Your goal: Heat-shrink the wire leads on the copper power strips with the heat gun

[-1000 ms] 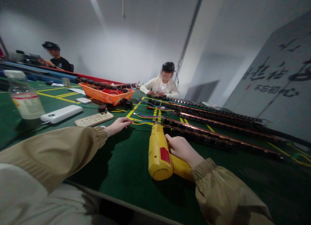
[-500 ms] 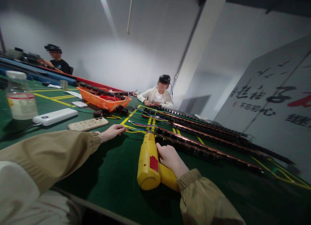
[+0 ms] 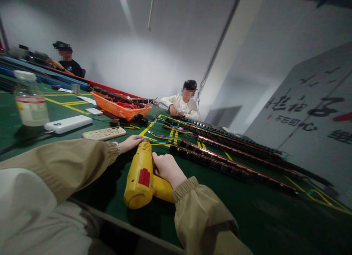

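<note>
My right hand [image 3: 167,167] is wrapped round the handle of a yellow heat gun [image 3: 139,176], whose nozzle points away from me. The nozzle tip is close beside my left hand [image 3: 131,142]. Fingers of that left hand are pinched at the ends of several coloured wires [image 3: 161,142]; in the earlier view a red tip shows there, now hidden behind the nozzle. The wires run right to a long copper bar assembly [image 3: 209,154] with black blocks, lying on the green table.
An orange basket [image 3: 110,107] with black parts stands beyond my left hand. Nearer lie a patterned beige phone case [image 3: 104,133], a white power bank [image 3: 68,124] and a bottle [image 3: 31,104]. More copper bars [image 3: 233,145] stretch right. Two people [image 3: 183,105] sit across the table.
My right hand has moved the heat gun left, bringing its nozzle beside my left hand. The left hand keeps its pinch at the wires. The camera view has shifted slightly.
</note>
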Tool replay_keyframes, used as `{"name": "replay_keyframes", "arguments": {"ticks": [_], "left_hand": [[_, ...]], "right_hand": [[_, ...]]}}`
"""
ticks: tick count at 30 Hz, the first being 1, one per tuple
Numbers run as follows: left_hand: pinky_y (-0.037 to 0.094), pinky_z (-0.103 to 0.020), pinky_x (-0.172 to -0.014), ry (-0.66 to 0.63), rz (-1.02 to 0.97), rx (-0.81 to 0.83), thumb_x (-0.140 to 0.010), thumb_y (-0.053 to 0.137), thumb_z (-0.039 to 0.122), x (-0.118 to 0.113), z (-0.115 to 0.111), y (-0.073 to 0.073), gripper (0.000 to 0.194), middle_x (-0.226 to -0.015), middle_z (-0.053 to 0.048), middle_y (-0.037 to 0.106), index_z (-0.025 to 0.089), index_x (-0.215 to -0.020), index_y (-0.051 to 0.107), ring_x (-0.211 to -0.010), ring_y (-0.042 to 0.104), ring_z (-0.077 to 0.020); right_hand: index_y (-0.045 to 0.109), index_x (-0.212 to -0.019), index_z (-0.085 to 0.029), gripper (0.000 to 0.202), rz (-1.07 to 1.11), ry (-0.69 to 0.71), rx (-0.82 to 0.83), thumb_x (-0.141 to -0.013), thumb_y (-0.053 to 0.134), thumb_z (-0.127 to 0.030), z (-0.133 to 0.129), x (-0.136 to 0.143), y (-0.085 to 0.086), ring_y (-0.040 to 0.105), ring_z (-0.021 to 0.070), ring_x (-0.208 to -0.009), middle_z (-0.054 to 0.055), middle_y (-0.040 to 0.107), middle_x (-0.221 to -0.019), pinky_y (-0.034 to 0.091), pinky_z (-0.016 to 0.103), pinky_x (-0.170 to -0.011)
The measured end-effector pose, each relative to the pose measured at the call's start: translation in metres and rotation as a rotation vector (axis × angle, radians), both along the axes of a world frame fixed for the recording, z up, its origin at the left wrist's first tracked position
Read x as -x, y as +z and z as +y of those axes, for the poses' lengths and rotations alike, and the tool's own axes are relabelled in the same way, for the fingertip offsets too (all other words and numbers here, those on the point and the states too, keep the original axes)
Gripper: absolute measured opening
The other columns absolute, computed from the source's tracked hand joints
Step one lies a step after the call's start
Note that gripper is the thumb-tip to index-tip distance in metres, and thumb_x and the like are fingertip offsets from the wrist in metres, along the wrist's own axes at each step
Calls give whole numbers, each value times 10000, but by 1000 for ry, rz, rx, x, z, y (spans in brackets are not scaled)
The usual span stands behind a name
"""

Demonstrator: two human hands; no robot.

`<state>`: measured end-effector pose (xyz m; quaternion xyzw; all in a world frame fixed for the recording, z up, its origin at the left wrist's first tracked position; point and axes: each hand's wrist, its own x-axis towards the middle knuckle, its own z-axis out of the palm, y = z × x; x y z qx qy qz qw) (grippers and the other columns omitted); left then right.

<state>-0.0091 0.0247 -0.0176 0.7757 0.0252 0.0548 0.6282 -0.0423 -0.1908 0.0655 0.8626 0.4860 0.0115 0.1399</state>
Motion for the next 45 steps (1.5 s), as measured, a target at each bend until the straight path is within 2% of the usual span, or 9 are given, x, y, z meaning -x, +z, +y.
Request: {"name": "replay_keyframes", "arguments": {"ticks": [4,10,16,20,26,30,39,45], "left_hand": [[405,-297,-754,5,-6,27,-553,560,632,-2,3,-2,630,-855,-88,626,81,-852,625,-802,542,-200],[410,-293,-722,-5,-9,17,-572,544,641,-1,4,-1,644,-860,-92,625,76,-873,615,-794,543,-201],[408,-325,-835,3,-30,32,-579,569,634,-4,6,-6,656,-944,-113,639,69,-908,626,-890,554,-228],[417,-303,-776,25,-20,34,-603,558,611,-3,4,-3,614,-893,-94,637,75,-894,630,-832,550,-197],[401,-253,-628,27,-12,28,-618,573,474,5,-2,9,485,-819,-65,613,74,-885,629,-624,484,-109],[397,-243,-600,28,-20,45,-595,584,402,7,-3,11,422,-795,-54,607,80,-863,627,-596,481,-97],[401,-239,-593,15,-33,25,-593,580,389,1,0,2,424,-788,-56,615,80,-878,640,-599,491,-99],[414,-248,-613,-27,-44,-1,-588,578,404,1,2,0,422,-820,-66,615,81,-854,634,-646,509,-116]], "right_hand": [[472,-1054,-122,317,2,13,-6,-752,459,-221,5,2,-1,620,242,-783,99,641,-871,420,334,-671],[467,-1079,-123,337,35,7,1,-756,461,-220,2,0,0,624,241,-801,90,640,-861,431,341,-693],[465,-1093,-127,331,12,32,13,-780,446,-231,1,-2,-5,623,249,-783,91,643,-886,431,355,-679],[464,-1103,-126,329,4,25,25,-790,435,-224,-1,-3,-7,623,242,-770,91,644,-872,418,337,-660],[460,-1122,-122,338,54,-55,18,-792,415,-179,-22,-5,-1,620,216,-792,87,643,-863,362,281,-620],[466,-1107,-127,329,64,-121,46,-784,420,-170,-41,-9,5,615,218,-807,83,643,-882,342,282,-617],[456,-1147,-139,341,71,-254,71,-809,422,-160,-80,-24,6,608,211,-853,85,638,-915,328,272,-633],[483,-1103,-141,270,113,-283,15,-841,436,-183,-87,-22,11,598,205,-839,77,628,-909,326,270,-664]]}}
